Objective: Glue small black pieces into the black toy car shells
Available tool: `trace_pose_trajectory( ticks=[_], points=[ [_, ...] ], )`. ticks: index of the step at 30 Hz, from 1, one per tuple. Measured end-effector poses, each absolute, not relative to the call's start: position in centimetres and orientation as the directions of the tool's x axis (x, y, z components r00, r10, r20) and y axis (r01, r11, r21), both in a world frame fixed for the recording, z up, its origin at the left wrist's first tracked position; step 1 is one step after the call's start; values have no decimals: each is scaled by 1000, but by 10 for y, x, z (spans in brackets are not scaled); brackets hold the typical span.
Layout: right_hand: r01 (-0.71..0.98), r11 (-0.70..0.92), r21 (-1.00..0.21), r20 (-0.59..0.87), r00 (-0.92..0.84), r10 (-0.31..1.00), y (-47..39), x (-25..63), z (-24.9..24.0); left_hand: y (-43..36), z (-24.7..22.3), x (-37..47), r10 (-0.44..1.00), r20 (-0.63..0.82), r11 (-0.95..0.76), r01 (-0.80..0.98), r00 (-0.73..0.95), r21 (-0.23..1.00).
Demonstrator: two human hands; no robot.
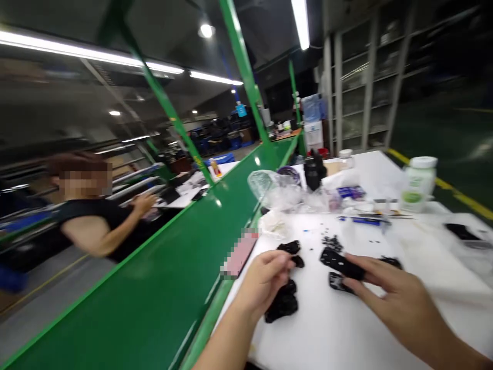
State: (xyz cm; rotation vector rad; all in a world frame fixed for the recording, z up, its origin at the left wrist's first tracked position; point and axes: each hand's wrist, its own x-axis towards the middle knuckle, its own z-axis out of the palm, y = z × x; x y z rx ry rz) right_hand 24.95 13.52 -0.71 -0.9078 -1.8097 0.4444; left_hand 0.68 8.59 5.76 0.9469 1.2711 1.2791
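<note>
My right hand [396,295] grips an elongated black part [342,263] with small pale marks, thumb below and fingers above. Just under it, a second black piece with a greyish face [339,281] lies on the white table [319,329]. My left hand [264,282] is closed in a pinch; whatever lies between its fingertips is too small or hidden to make out. Around that hand sit several black parts [283,304], some partly behind the fingers. Past the right hand's part is a scatter of tiny black bits [332,242].
A green partition [154,298] runs along the table's left side, with a pink, pixelated flat object [239,256] on its ledge. Clear plastic bags [285,192], a blue pen-like tool [362,221] and a white jar [419,185] stand farther back. Another person [96,221] works beyond the partition.
</note>
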Motion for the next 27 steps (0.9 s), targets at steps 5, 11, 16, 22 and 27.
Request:
trace_pose_trajectory(
  ticks=[5, 11, 16, 22, 27],
  points=[
    [290, 598, -747, 542, -256, 801, 135, 241, 9, 89, 61, 4, 967, -214, 141, -415, -136, 899],
    [297, 685, -665, 631, -268, 728, 130, 243, 10, 90, 63, 10, 954, -267, 151, -543, -140, 826],
    [307, 737, -602, 674, -299, 675, 128, 243, 9, 89, 63, 9, 952, -265, 144, -543, -152, 828],
    [322, 742, -588, 681, -298, 669, 128, 245, 10, 85, 64, 10, 955, -251, 137, -518, -156, 844],
    [339, 726, -599, 668, -290, 686, 129, 243, 11, 83, 64, 9, 962, -221, 136, -422, -159, 896]
  ],
)
